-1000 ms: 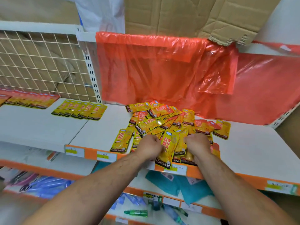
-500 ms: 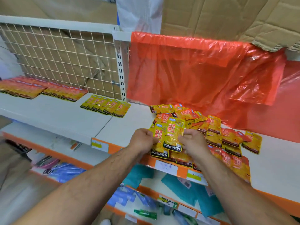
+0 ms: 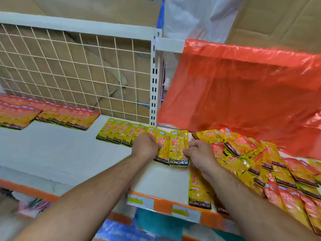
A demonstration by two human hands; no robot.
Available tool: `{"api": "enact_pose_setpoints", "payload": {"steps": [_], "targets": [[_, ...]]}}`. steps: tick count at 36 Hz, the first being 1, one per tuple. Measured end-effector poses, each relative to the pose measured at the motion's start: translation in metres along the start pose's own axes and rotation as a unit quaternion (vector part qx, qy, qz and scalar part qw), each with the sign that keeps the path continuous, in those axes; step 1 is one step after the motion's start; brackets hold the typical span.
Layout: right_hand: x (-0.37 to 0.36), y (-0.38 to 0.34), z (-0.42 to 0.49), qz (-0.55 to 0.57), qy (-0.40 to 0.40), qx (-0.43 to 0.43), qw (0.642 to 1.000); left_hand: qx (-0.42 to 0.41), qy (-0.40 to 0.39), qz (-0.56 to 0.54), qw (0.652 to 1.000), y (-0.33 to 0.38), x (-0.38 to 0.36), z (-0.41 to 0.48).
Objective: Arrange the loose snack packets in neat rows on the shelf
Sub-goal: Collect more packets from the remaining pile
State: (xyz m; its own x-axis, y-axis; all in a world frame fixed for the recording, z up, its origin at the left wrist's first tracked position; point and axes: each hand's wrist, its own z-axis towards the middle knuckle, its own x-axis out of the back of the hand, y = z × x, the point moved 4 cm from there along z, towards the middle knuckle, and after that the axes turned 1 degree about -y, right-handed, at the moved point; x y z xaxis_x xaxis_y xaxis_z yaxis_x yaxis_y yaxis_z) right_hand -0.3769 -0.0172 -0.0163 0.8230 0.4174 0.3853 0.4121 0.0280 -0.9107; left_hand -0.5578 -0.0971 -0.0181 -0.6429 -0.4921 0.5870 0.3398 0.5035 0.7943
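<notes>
Two bare hands over the white shelf (image 3: 60,153). Left hand (image 3: 145,145) curled shut on the left edge of the yellow packets (image 3: 173,148). Right hand (image 3: 199,153) curled shut on their right edge. Two yellow packets held, side by side, the right one partly on top of the left one. Both stood the tall way, long side running from near to far. Top ends pointing far, toward the back of the shelf. Black "KONCHEW" strip at the near end of each. Held in the middle of the shelf, just right of the neat yellow row (image 3: 121,133). Touching the shelf or lifted a little: cannot tell.

About six packets showing in that yellow row, overlapped like fallen cards, each long side also near to far. Right end of the row hidden behind the left hand.

Further left, along the back, a neat red row (image 3: 69,117) of about six overlapped packets. At the far left, another group of red packets (image 3: 15,115), too blurred to count.

On the right, one loose pile (image 3: 257,162) of yellow and red packets, well over twenty, pointing every which way, some tilted, some sideways. One yellow packet (image 3: 199,190) lying at the near edge of the shelf, under the right arm, long side near to far, black strip near.

Behind the rows, one white wire grid (image 3: 78,75). Behind the pile, one big red plastic sheet (image 3: 243,87) hanging down. Brown cardboard (image 3: 278,20) above it.
</notes>
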Motion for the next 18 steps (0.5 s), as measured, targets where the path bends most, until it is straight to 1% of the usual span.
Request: {"api": "enact_pose_setpoints", "payload": {"steps": [4,8,18], "targets": [[-0.024,-0.006,0.012,-0.008,0.026,-0.033,0.999,-0.027,-0.009,0.057,0.998,-0.003,0.010,0.030],[-0.031,-0.003,0.025,-0.005,0.053,-0.063,0.997,-0.055,-0.026,0.107,0.992,0.000,0.009,0.052],[-0.032,0.004,0.047,-0.021,0.051,-0.093,0.994,-0.066,-0.047,0.175,0.981,0.001,-0.005,0.076]]}}
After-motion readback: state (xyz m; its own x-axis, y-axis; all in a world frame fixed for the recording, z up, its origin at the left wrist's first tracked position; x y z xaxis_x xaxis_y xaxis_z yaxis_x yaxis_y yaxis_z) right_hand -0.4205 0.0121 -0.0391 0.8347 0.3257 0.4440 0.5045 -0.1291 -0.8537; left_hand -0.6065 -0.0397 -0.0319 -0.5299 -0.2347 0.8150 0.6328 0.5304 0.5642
